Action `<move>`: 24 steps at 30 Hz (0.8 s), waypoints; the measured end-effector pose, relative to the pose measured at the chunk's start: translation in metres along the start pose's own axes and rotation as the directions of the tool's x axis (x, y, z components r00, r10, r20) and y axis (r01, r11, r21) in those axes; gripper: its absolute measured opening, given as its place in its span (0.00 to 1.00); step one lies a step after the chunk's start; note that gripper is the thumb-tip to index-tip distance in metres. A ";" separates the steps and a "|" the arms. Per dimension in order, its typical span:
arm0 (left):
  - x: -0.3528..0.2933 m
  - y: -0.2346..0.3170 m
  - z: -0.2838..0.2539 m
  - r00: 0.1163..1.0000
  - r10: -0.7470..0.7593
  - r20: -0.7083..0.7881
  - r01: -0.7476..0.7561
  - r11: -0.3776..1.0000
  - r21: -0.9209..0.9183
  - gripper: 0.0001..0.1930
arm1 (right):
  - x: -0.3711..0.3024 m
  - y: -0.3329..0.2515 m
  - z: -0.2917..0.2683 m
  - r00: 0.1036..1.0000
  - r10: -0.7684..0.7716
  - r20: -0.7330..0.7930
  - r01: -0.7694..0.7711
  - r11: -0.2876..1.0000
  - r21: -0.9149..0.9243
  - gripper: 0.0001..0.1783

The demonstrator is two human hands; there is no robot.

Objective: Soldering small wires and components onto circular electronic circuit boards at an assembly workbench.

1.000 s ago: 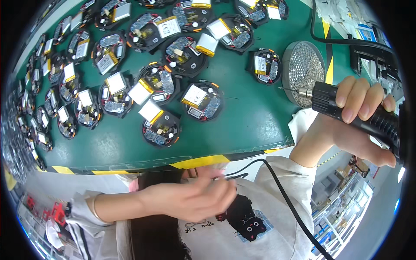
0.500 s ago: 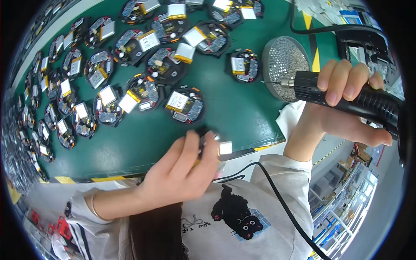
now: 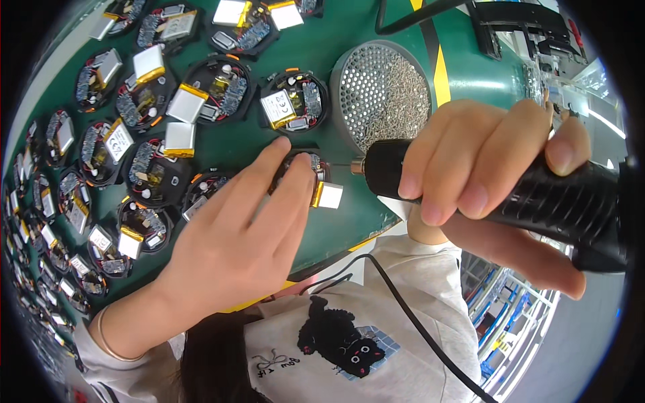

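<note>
Fingers of your left hand [image 3: 232, 245] pinned the round circuit module [image 3: 306, 176] flat on the green counter [image 3: 349, 221]. Your right hand [image 3: 490, 181] gripped the black soldering iron [image 3: 537, 198], tip beside the module.

An electronics assembly workshop, judging by the green work mat [image 3: 349, 221] edged with yellow-and-black tape and crowded with rows of round black open devices [image 3: 222, 91], each showing a small circuit board and a silver flat battery pack [image 3: 185, 102]. Further signs: a black corded soldering iron [image 3: 537, 201] gripped in the right hand [image 3: 497, 181], a round perforated metal tray of tiny silver parts [image 3: 383, 94], and black equipment [image 3: 517, 27] at the far bench edge. Blue racking [image 3: 510, 316] beyond the bench, below right.
</note>
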State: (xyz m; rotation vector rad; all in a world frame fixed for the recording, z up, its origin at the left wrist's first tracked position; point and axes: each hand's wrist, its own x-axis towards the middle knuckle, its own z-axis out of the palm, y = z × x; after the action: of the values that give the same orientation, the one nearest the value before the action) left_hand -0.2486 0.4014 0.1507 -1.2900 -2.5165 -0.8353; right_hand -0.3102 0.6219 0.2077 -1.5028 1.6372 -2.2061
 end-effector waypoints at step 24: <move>0.006 0.002 -0.003 0.998 -0.055 0.023 0.057 0.993 -0.108 0.23 | -0.010 -0.004 0.009 0.993 0.010 -0.115 -0.012 1.000 -0.018 0.45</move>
State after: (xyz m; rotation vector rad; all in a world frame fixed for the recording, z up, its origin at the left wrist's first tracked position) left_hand -0.2509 0.4048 0.1565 -1.2707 -2.5656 -0.9890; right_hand -0.2966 0.6220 0.2036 -1.3917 1.6972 -2.3190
